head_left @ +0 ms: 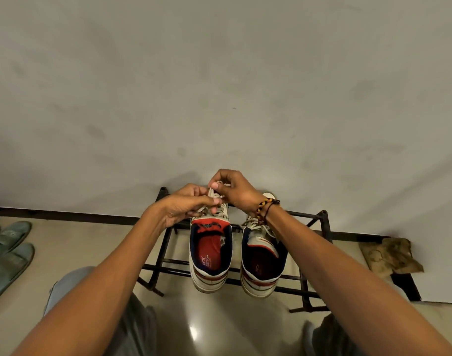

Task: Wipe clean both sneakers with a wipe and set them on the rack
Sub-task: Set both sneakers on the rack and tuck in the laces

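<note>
Two sneakers set side by side on one black metal rack.

The laces of the left sneaker are pinched by the left hand and the right hand, fingers closed on them; the right sneaker is untouched. Two green sandals are seen on the floor, one crumpled cloth beside the rack.
</note>
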